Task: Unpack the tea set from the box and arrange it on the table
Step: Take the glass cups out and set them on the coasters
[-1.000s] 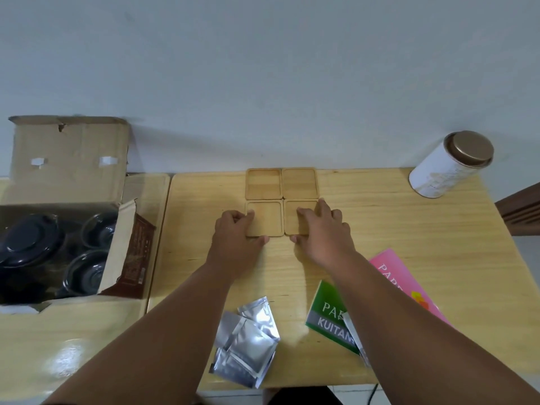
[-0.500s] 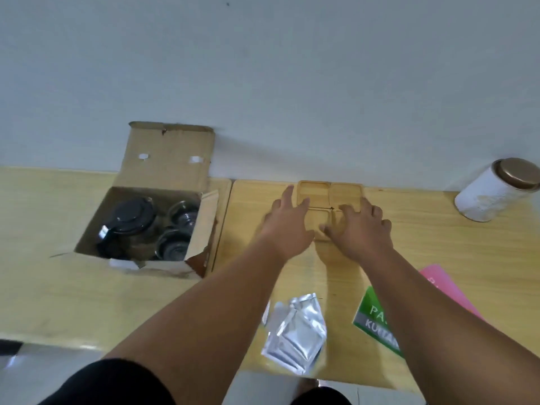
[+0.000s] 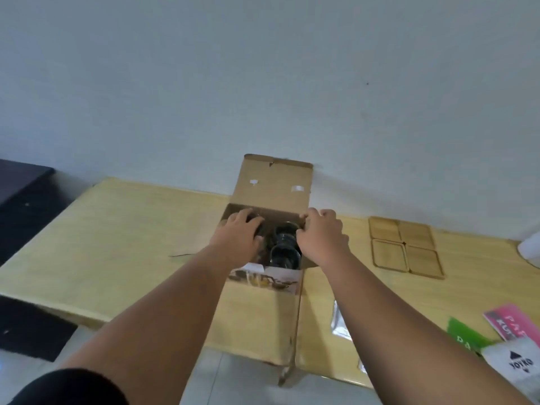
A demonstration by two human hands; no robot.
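Observation:
An open cardboard box (image 3: 274, 182) stands on the wooden table (image 3: 117, 244), its lid flap raised against the wall. Dark glass cups (image 3: 285, 249) show inside it, between my hands. My left hand (image 3: 238, 233) reaches into the left half of the box, fingers curled over a dark teapot that it mostly hides; I cannot tell if it grips. My right hand (image 3: 320, 232) is shut on the box's right wall, fingers hooked over the edge. Several square wooden coasters (image 3: 404, 247) lie in a tight grid to the right of the box.
Silver pouches (image 3: 339, 320) lie near the front edge beside my right forearm. Green (image 3: 464, 334), pink (image 3: 511, 320) and white (image 3: 517, 363) packets sit at the front right. A white tin (image 3: 530, 249) shows at the right edge. Dark furniture (image 3: 20, 194) stands to the left.
Both hands left the coasters and moved left to the box. The view swung left, so the box sits centred and the coasters lie to the right.

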